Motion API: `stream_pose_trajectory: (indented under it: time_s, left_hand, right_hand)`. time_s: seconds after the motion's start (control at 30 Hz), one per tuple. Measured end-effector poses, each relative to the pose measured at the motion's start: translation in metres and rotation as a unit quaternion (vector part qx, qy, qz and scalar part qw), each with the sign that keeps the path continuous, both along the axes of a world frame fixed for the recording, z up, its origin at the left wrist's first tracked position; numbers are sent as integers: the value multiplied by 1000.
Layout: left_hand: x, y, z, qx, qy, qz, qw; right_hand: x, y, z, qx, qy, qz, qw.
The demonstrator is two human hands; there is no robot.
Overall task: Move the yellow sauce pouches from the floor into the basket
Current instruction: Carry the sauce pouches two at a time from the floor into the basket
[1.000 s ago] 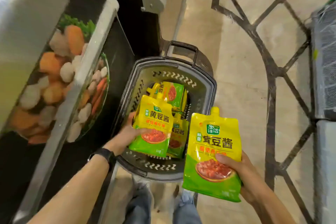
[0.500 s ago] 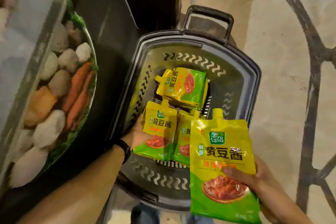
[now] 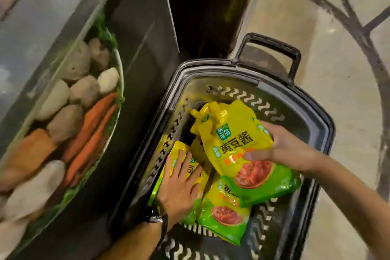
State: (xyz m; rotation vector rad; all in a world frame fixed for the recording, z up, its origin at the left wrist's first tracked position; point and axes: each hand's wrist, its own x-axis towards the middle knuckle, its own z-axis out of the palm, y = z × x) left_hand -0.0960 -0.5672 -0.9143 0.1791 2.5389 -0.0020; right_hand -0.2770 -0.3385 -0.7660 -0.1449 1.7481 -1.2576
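Observation:
A dark grey basket (image 3: 320, 116) with a handle stands on the floor and holds several yellow-and-green sauce pouches. My right hand (image 3: 282, 148) grips one yellow pouch (image 3: 238, 145) by its side, holding it inside the basket over the others. My left hand (image 3: 179, 183) lies flat, fingers spread, on a pouch (image 3: 179, 152) at the basket's left wall. Another pouch (image 3: 223, 217) lies beside it, partly under the held one. One more pouch (image 3: 200, 114) shows at the back, mostly hidden.
A freezer cabinet (image 3: 137, 38) with a printed picture of food (image 3: 73, 112) stands close on the left of the basket. Beige floor with dark line patterns (image 3: 358, 27) lies to the right. The basket's handle (image 3: 274, 44) sticks up at the far end.
My right hand has carried its pouch from outside the basket's near edge into the basket. My left hand has set its pouch down and now presses flat on it. The view has moved closer.

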Motion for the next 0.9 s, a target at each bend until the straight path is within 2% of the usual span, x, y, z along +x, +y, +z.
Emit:
stream_pose_trajectory:
  time_s: [0.13,0.2,0.27,0.37,0.47,0.5,0.57,0.63,0.73,0.8,0.9]
  left_hand:
    - [32,-9,-1,32,59,-15,998]
    - [36,-6,0,40,72,-16,996]
    - [36,-4,-4,31,74,-22,997]
    - [35,-5,-5,32,87,-26,995]
    - [38,-4,-3,37,95,-25,994]
    - [37,-5,-3,37,95,-25,994]
    - [36,-6,0,37,89,-22,995]
    - [37,-5,1,35,81,-22,996]
    - [37,-6,3,37,81,-21,996]
    - [36,-6,5,37,79,-16,996]
    - [19,4,15,51,84,42,994]
  right_hand:
    - [-65,-43,-50,75,68,193,976]
    - [-82,-66,-79,143,119,279,942]
    - [-86,-77,-104,244,188,336,890]
    - [-71,-76,-113,333,329,301,831]
    - [-39,-76,-111,315,529,219,757]
    - [-27,-77,-111,290,557,213,748]
    - [-7,-74,-125,247,549,267,753]
    - [-1,-61,-142,259,520,308,753]
    - [-4,-51,-155,306,487,262,775]
    - [-2,-55,-156,326,485,235,777]
    - [0,-65,-152,336,471,214,787]
